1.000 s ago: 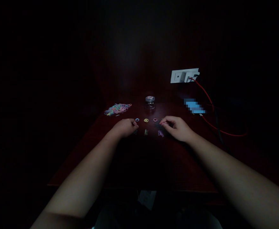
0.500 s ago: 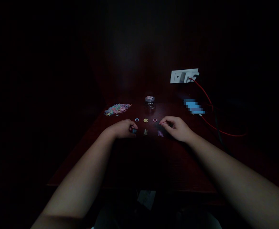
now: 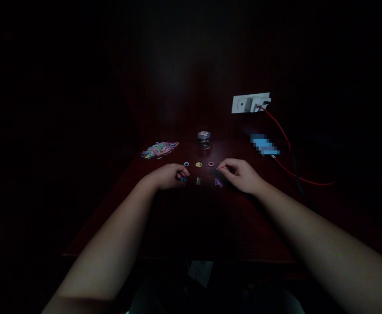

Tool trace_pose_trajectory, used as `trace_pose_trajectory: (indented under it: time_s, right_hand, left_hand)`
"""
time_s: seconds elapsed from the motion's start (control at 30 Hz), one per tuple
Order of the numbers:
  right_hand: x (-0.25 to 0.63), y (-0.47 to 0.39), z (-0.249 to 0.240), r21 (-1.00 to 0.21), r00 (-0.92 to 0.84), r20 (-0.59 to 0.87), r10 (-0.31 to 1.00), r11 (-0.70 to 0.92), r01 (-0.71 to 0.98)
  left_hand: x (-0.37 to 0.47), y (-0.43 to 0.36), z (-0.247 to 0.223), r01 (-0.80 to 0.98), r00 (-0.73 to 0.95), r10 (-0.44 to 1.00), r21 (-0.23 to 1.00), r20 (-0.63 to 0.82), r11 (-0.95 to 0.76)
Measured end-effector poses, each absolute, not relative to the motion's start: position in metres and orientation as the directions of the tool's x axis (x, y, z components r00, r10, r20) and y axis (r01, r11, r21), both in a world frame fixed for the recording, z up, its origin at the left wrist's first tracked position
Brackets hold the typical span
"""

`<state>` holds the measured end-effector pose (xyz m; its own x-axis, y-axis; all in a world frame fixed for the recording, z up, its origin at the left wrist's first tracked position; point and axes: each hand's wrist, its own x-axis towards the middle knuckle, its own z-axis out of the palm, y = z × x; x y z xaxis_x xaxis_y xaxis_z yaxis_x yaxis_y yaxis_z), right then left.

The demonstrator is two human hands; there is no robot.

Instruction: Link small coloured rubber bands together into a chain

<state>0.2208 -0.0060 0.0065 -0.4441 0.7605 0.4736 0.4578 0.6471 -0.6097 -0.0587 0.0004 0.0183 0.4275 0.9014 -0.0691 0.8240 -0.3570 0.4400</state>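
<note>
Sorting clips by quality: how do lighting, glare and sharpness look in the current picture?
Head view: very dim, surroundings nearly black; head view: faint sheen on the table near the jar, no strong glare; head view: pixelated blue patch masks detail; head view: left hand and right hand are clearly outlined, but blue bands by the left hand look indistinct.

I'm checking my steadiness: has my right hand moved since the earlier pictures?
No: judged against the jar, your right hand keeps its place, nearer you and to the right, with no clear shift.
</note>
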Motion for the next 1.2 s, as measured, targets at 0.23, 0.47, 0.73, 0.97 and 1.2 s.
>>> trace_pose_trajectory:
  time_s: [0.23, 0.47, 0.73, 0.97, 1.2]
  right_hand:
    - [0.22, -0.007, 0.007, -0.613, -0.434, 0.47, 0.769, 0.638, 0.466]
    - [0.22, -0.006, 0.006, -0.628, -0.437, 0.473, 0.765, 0.641, 0.441]
    - [0.22, -0.008, 0.008, -0.612, -0.422, 0.48, 0.769, 0.639, 0.466]
    - [0.218, -0.01, 0.012, -0.617, -0.404, 0.472, 0.783, 0.621, 0.483]
    - [0.219, -0.007, 0.009, -0.621, -0.395, 0.499, 0.771, 0.637, 0.457]
  left_hand:
    - [-0.056, -0.004, 0.023, 0.806, 0.446, 0.892, 0.47, -0.081, -0.36]
    - [-0.062, -0.001, 0.02, 0.816, 0.414, 0.909, 0.464, -0.054, -0.344]
    - [-0.06, 0.003, 0.018, 0.854, 0.341, 0.94, 0.418, -0.004, -0.308]
    - [-0.05, -0.001, 0.02, 0.907, 0.27, 0.962, 0.344, -0.031, -0.243]
    - [-0.044, 0.004, 0.011, 0.898, 0.299, 0.954, 0.339, -0.005, -0.28]
